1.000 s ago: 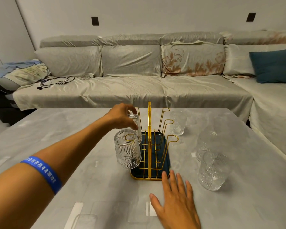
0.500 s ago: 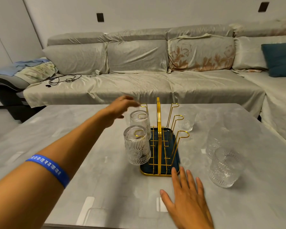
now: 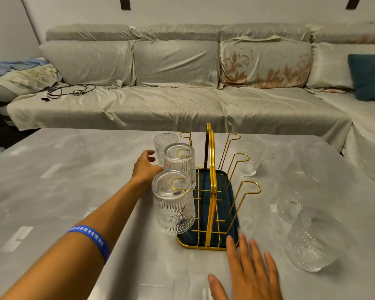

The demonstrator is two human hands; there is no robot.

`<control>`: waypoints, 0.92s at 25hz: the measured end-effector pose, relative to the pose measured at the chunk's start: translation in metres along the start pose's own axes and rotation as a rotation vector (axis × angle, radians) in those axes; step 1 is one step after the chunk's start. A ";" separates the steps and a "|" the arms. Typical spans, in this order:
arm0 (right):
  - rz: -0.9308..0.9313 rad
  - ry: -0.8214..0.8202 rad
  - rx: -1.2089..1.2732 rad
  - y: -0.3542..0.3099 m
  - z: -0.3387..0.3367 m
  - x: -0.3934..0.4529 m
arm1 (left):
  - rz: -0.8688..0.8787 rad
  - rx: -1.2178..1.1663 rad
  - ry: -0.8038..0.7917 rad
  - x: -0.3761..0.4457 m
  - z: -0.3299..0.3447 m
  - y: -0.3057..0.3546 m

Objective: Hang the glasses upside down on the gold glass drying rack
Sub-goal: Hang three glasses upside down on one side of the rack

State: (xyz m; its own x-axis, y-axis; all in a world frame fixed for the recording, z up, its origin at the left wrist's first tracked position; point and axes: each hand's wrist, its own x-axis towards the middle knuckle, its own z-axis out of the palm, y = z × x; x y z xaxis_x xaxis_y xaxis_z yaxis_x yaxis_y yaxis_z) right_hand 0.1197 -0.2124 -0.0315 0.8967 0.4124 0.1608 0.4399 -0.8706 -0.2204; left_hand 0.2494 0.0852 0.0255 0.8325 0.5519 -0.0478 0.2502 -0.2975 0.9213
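The gold glass drying rack [image 3: 211, 187] stands mid-table on a dark blue tray. Two ribbed glasses hang upside down on its left hooks: a near glass [image 3: 173, 202] and a middle glass [image 3: 179, 164]. A third glass [image 3: 164, 146] stands upright on the table behind them, left of the rack. My left hand [image 3: 146, 167] is open beside that glass, fingers close to it, holding nothing. My right hand [image 3: 246, 271] lies flat and open on the table just in front of the rack. The rack's three right hooks are bare.
On the grey marble table [image 3: 74, 191], one glass [image 3: 248, 156] stands right of the rack, and two more glasses [image 3: 314, 241] [image 3: 294, 198] stand at the near right. A covered sofa [image 3: 182, 100] runs behind the table, with cables [image 3: 72, 90] on its left seat.
My left hand let go of the middle glass, now hanging on its hook, and dropped back to the left of the rack near the upright glass. My right hand stayed flat.
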 end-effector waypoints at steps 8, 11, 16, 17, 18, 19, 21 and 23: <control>-0.040 0.074 -0.154 0.015 0.025 0.010 | 0.016 0.088 0.073 0.044 0.021 0.003; -0.021 0.112 -0.148 0.012 0.022 0.010 | -0.007 0.160 0.109 0.032 0.003 0.005; -0.077 0.073 0.039 0.002 0.004 0.002 | 0.163 0.334 0.222 -0.007 -0.055 0.030; -0.086 0.053 0.060 0.001 0.002 -0.001 | 0.205 0.334 0.245 -0.012 -0.068 0.041; -0.081 0.030 0.068 -0.001 0.002 -0.002 | 0.240 0.308 0.269 -0.017 -0.081 0.054; -0.055 0.003 0.070 -0.003 0.001 -0.002 | 0.264 0.253 0.281 -0.022 -0.093 0.068; -0.005 -0.056 0.012 -0.001 0.001 0.002 | 0.295 0.121 0.263 -0.030 -0.109 0.096; -0.017 -0.004 -0.148 0.002 0.005 0.010 | 0.330 0.046 0.237 -0.039 -0.114 0.123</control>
State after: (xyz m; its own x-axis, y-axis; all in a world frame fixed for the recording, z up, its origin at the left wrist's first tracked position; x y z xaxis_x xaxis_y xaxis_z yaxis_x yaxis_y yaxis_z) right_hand 0.1299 -0.2083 -0.0346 0.8893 0.4286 0.1597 0.4436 -0.8932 -0.0730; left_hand 0.1919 0.1158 0.1847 0.7360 0.5837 0.3429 0.0150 -0.5205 0.8537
